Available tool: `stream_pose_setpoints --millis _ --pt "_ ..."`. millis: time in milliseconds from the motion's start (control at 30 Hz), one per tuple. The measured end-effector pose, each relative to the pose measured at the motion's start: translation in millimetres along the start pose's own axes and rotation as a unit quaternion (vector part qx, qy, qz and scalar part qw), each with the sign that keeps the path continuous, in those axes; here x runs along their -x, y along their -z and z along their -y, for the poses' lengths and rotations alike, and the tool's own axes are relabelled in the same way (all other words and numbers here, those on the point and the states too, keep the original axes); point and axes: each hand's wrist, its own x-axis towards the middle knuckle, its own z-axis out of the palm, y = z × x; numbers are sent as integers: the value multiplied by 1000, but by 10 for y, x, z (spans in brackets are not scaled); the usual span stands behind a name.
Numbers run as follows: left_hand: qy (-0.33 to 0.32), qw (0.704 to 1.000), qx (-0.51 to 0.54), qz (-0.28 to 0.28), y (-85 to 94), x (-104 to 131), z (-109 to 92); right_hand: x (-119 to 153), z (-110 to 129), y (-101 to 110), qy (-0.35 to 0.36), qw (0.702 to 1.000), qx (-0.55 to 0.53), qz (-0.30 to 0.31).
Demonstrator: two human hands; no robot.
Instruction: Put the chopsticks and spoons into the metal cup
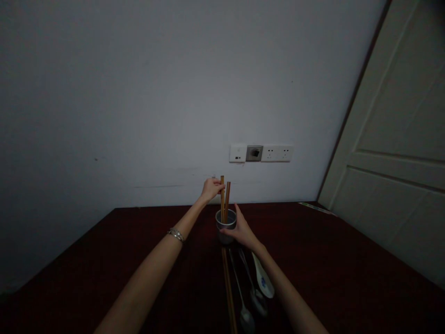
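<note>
A metal cup stands upright on the dark red table, with wooden chopsticks rising out of it. My left hand pinches the upper part of the left chopsticks, whose lower ends are inside the cup. Around the cup's right side wraps my right hand, thumb across the front. Below the cup lie more chopsticks, a long-handled metal spoon, another metal utensil and a white ceramic spoon with a blue pattern, close to my right forearm.
The dark red table meets a pale wall behind the cup. Sockets and a switch plate are on that wall. A thin flat strip lies at the back right edge, near a white panelled door.
</note>
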Motion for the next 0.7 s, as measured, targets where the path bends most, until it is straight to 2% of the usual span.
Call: stream_pose_setpoints --millis 133,300,700 --pt "12 1000 3 14 -34 38 37 2 14 -8 1 1000 3 -5" --pt "47 998 40 5 -69 112 74 6 27 -4 0 1000 15 -13" --pt "73 996 57 10 -97 237 125 -1 8 -11 4 1000 4 -10"
